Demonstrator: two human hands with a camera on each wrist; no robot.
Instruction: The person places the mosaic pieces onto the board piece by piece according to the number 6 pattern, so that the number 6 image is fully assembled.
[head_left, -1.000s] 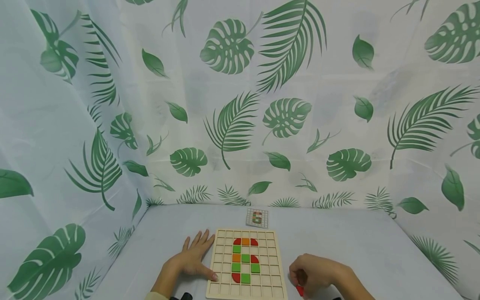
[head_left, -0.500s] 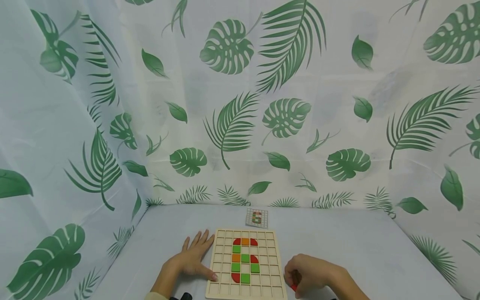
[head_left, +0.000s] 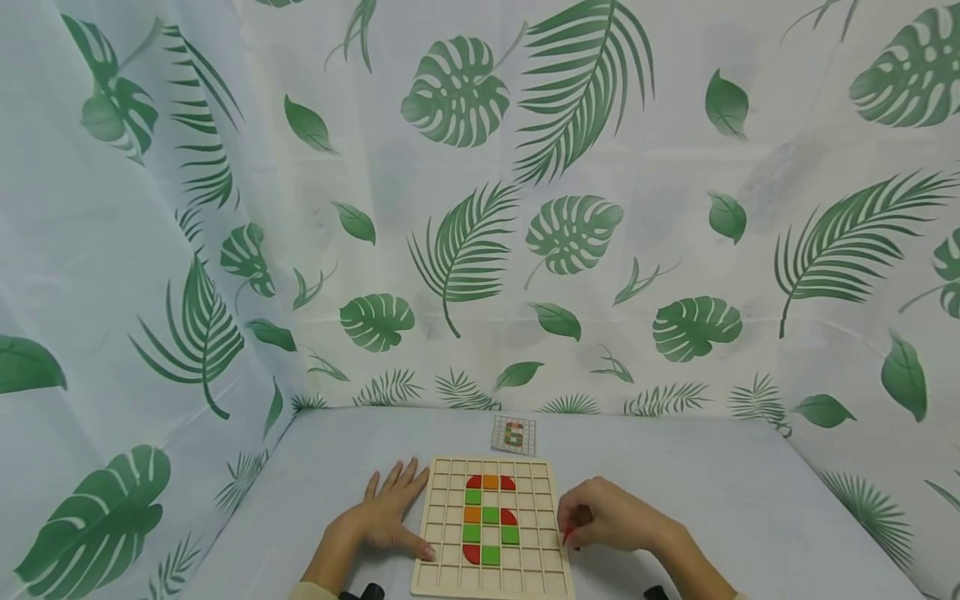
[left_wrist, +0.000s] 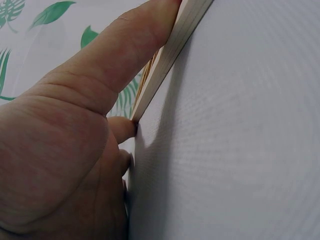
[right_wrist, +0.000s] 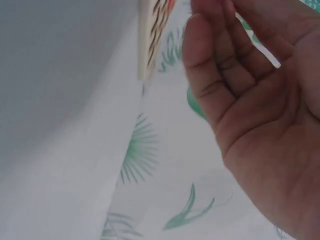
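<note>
A wooden grid board (head_left: pixel 532 550) lies at the bottom middle of the head view. Red rounded pieces, orange squares and green square tiles (head_left: pixel 491 556) sit in its cells and form a figure like a 6, with a gap at its lower right. My left hand (head_left: pixel 381 518) rests beside the board's left side, fingers spread, its thumb over the edge; the left wrist view shows this thumb (left_wrist: pixel 120 47) against the wooden edge. At the right edge, my right hand (head_left: pixel 618 518) pinches a small red piece (head_left: pixel 568 535), mostly hidden by the fingers.
Behind the board lies a small card (head_left: pixel 514 436) printed with a grid and a coloured 6. A leaf-printed curtain (head_left: pixel 480 250) closes off the back and sides of the pale tabletop (head_left: pixel 675 467). A black wrist device (head_left: pixel 371 592) shows below the left hand.
My right hand has moved left and away from me, from the tabletop to the board's right edge, carrying the red piece. The left hand and board stay put.
</note>
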